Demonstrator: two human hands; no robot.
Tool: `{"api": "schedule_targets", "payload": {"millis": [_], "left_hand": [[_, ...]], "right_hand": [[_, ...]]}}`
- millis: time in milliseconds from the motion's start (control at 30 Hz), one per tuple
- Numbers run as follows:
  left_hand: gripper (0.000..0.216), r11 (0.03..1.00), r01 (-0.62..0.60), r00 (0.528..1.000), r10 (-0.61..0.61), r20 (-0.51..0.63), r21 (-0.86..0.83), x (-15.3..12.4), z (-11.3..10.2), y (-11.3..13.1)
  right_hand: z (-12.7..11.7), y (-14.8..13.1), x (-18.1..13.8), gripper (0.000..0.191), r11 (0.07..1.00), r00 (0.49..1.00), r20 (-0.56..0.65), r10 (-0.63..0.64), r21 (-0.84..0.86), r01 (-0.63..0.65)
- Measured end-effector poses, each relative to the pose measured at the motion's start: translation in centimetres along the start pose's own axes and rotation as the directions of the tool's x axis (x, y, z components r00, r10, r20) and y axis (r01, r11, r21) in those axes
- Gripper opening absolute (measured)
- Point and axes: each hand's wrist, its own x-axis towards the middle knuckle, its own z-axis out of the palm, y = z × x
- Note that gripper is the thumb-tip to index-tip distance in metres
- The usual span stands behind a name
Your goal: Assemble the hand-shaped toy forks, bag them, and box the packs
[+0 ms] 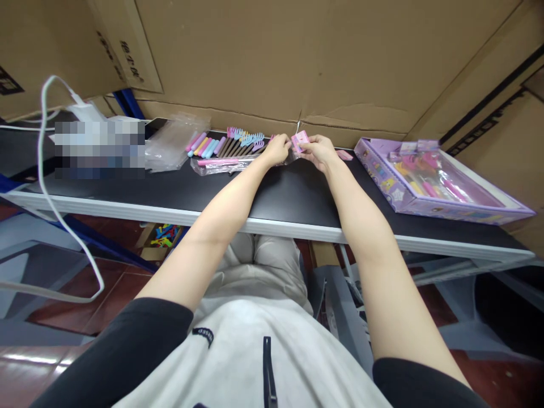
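Both my hands meet at the far edge of the black table (297,198). My left hand (276,149) and my right hand (319,151) pinch a small pink item (300,140) between their fingertips. Under my left hand lies a clear plastic bag (221,165) holding a pink stick. Just behind it sits a row of pastel pens and small combs (229,145).
A purple stationery gift box (429,180) lies open at the right. A pile of clear plastic bags (172,141) sits at the left, beside a white charger with cable (46,170). Another small pink piece (345,154) lies right of my hands. Cardboard walls stand behind the table.
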Motion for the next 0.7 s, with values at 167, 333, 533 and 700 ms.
{"api": "schedule_targets", "payload": {"millis": [167, 333, 533, 700], "left_hand": [[0.037, 0.992, 0.067, 0.996, -0.072, -0.045, -0.109, -0.4, -0.4, 0.7], [0.040, 0.981, 0.062, 0.995, -0.076, -0.068, -0.182, -0.3, -0.3, 0.4], [0.036, 0.981, 0.078, 0.993, -0.093, -0.077, -0.180, -0.2, -0.3, 0.3], [0.035, 0.981, 0.084, 0.993, -0.098, -0.071, -0.177, 0.0, -0.3, 0.2]], "right_hand": [[-0.5, 1.0, 1.2, 0.036, 0.995, 0.996, 0.037, -0.076, -0.061, 0.078], [-0.9, 2.1, 2.6, 0.039, 0.974, 0.981, 0.065, -0.185, -0.122, 0.192], [-0.1, 0.9, 0.9, 0.043, 0.970, 0.979, 0.042, -0.198, -0.138, 0.202], [0.8, -0.7, -1.2, 0.035, 0.977, 0.988, -0.034, -0.153, -0.153, 0.146]]}}
